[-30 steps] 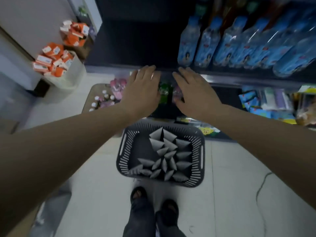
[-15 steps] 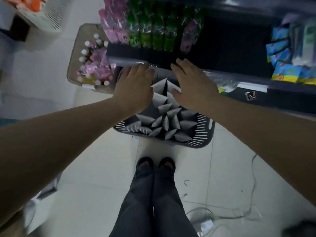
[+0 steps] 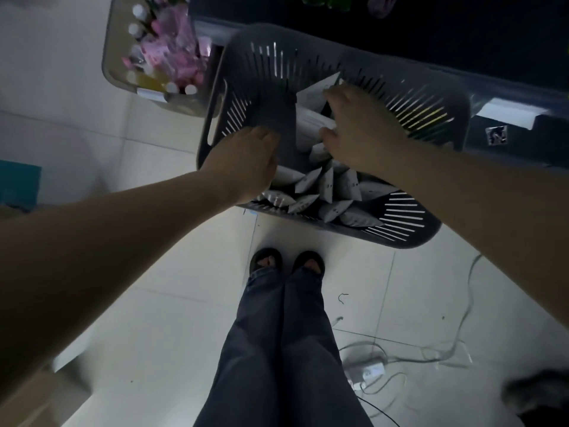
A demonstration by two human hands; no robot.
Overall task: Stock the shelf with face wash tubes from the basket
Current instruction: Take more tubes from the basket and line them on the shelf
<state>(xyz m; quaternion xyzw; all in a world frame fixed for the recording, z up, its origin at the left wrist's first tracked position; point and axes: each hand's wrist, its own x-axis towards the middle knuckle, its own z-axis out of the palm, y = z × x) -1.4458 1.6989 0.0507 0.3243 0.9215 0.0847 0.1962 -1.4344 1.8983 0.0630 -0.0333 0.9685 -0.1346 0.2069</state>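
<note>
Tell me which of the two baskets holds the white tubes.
The dark grey slatted basket: white tubes lie piled inside. The beige basket to its left holds pink bottles instead.

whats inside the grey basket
Face wash tubes piled in the basket, far-left floor bare. The right hand grips one; the left hand reaches in. Both hide what lies beneath.

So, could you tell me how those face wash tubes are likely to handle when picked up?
Probably light: the face wash tubes lie loosely heaped in the basket. Their flat crimped ends should stop them rolling. Smooth skins may slip, so the right hand likely needs a firm pinch.
</note>
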